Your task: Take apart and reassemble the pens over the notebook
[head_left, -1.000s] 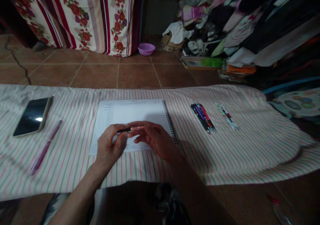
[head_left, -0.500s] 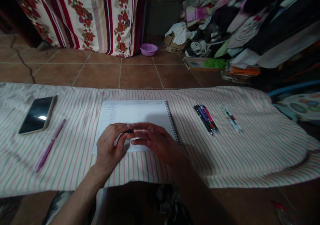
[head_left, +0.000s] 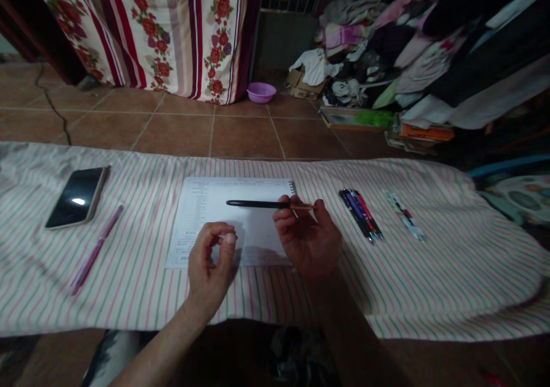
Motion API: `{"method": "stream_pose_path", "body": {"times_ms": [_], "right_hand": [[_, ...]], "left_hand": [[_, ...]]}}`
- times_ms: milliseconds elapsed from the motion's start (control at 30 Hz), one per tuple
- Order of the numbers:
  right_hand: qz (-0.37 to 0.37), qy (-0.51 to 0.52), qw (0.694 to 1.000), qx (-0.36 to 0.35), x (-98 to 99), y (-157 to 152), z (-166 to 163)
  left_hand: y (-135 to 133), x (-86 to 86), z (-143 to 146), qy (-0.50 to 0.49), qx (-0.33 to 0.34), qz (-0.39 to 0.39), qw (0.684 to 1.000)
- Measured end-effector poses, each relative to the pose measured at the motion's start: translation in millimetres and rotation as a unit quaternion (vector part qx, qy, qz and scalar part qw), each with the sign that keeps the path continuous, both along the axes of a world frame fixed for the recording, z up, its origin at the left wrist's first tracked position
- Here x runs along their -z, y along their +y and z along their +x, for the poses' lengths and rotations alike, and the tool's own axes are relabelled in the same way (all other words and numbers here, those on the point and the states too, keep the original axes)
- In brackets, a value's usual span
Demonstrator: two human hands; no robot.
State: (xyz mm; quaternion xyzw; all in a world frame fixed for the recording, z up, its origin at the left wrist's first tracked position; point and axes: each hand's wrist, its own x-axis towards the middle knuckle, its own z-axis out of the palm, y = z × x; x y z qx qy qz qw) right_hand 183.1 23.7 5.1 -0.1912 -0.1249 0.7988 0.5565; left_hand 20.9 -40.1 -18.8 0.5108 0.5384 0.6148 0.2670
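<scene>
A spiral notebook lies open on a striped cloth in front of me. My right hand is closed on a black pen with an orange end, held level above the page and pointing left. My left hand hovers over the notebook's lower edge with thumb and fingertips curled together in a pinch; whether anything is in them is hidden. A gap separates the two hands.
A phone and a pink pen lie on the cloth at left. Several pens and another pale pen lie at right. Beyond the cloth are floor tiles, a purple bowl, a floral curtain and piled clothes.
The hands were together on the pen over the page. Now they have parted: the right hand has moved right and up with the pen, and the left hand has dropped back.
</scene>
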Motion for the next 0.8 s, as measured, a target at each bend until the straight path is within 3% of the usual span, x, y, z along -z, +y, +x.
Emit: {"method": "stream_pose_path", "body": {"times_ms": [67, 167, 300, 400, 567, 800], "right_hand": [[-0.028, 0.035, 0.999, -0.004, 1.0, 0.6, -0.3], [-0.045, 0.034, 0.998, -0.016, 5.5, -0.5, -5.7], [-0.019, -0.022, 0.999, -0.045, 13.1, -5.3, -17.3], [0.032, -0.044, 0.997, -0.05, 15.1, -10.5, -26.8], [0.058, -0.065, 0.995, -0.04, 14.0, -15.5, -36.7], [0.088, -0.127, 0.988, -0.006, 16.0, -19.2, -37.3]], "left_hand": [[1.3, -0.7, 7.9, -0.153, 0.067, -0.078, 0.983], [5.0, -4.8, 17.7, -0.337, 0.143, -0.104, 0.925], [11.5, -10.9, 22.4, -0.529, 0.119, -0.144, 0.828], [17.5, -15.2, 21.2, -0.596, 0.067, -0.159, 0.784], [23.2, -22.0, 19.5, -0.611, 0.03, -0.171, 0.772], [23.0, -21.8, 16.9, -0.57, 0.05, -0.168, 0.803]]}}
